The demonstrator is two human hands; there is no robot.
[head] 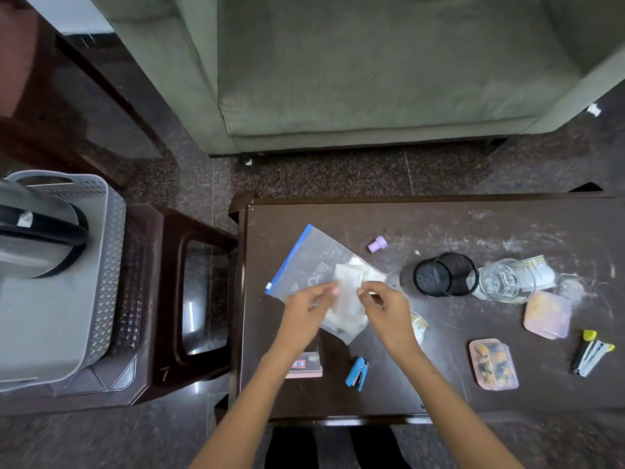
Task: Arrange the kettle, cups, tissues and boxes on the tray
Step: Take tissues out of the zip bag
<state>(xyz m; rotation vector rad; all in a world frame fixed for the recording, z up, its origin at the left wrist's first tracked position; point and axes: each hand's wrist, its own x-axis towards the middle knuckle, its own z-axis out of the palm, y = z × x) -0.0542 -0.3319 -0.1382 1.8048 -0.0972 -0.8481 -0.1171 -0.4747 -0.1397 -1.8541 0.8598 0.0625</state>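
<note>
- head view: my left hand [306, 304] and right hand [384, 308] both pinch white folded tissues [348, 286] at the clear zip bag with a blue seal [304, 265] on the dark brown bench [473, 225].
- my fingers [333, 291] curl onto the tissue edge.
- little looks arranged yet: the grey perforated plastic tray [108, 265], on a stool to my left, holds only the steel kettle with a black handle [37, 238].
- clear glass cup [505, 282], pink lidded box [546, 314] and pink box of colourful bits [493, 363] remain on the bench.
- black mesh pot [444, 274] looks empty.
</note>
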